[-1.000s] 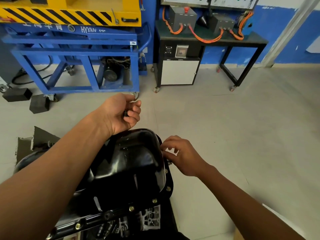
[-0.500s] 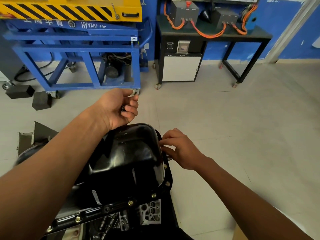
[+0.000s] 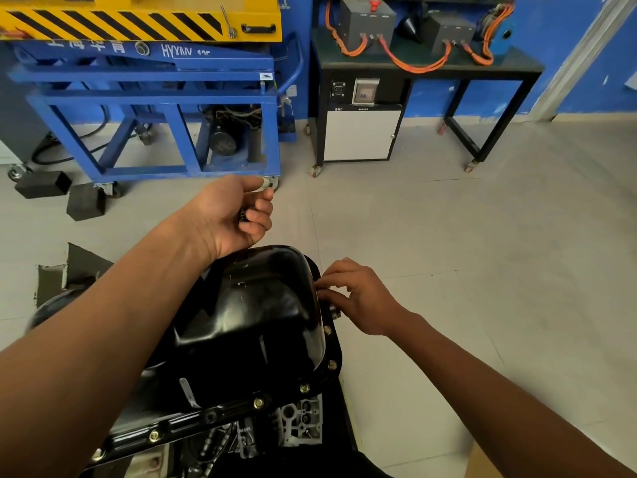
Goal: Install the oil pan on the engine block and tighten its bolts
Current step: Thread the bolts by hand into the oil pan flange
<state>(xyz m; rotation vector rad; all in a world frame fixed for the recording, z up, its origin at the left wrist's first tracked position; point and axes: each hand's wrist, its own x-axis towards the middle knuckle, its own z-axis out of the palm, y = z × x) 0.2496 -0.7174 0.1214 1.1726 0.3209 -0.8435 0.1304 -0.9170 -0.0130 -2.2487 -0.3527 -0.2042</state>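
Both curled: left hand (image 3: 225,215) grips bolts (image 3: 242,215), right hand (image 3: 362,298) pinches bolt (image 3: 333,310).

Glossy black oil pan (image 3: 255,305) with brass-gold bolts (image 3: 258,403); blue cart frame (image 3: 155,98); yellow panel (image 3: 138,8) with black diagonal stripes; orange cables (image 3: 413,65); pale grey tiled floor (image 3: 482,236).

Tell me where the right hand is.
Head view, centre-right: the right hand sits at the black oil pan's right flange edge, fingers beside a bolt.
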